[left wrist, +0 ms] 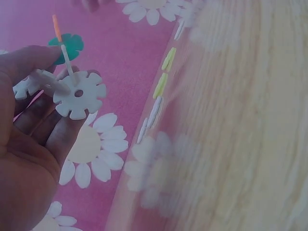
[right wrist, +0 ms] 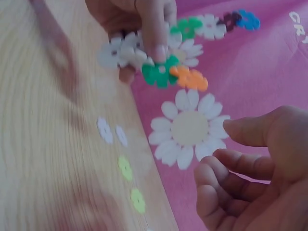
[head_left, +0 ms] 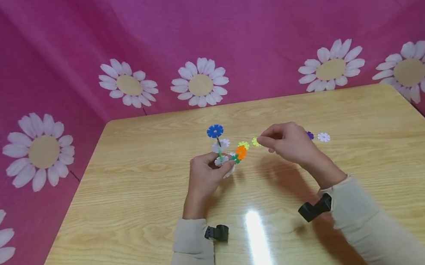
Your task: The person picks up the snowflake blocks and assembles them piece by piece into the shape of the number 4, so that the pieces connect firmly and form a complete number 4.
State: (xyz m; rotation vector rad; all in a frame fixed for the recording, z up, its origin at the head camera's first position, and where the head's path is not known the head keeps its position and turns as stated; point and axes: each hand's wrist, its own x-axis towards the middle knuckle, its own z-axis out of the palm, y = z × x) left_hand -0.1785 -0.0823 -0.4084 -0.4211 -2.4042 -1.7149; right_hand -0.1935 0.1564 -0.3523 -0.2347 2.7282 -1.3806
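Note:
My left hand (head_left: 206,177) grips a joined chain of notched plastic flower discs above the table. White discs (left wrist: 81,96) sit by its fingers. From there one branch runs through a green disc (right wrist: 156,74) to an orange disc (right wrist: 192,79) at its tip. Along the other branch come a second green disc, a white one, a dark brown one and a blue disc (head_left: 215,131). To the right, my right hand (head_left: 290,143) hovers with loosely bent fingers; in its wrist view the thumb and index finger stand apart with nothing between them. Its fingertips overlap a yellow disc (head_left: 255,142) in the head view.
Loose discs lie in a row on the wooden table (head_left: 126,202): another yellow disc (head_left: 243,145), white ones, a purple disc (head_left: 310,135) partly behind my right hand, and a white disc (head_left: 323,137) farther right. A pink flowered cloth (head_left: 257,37) hangs behind the table.

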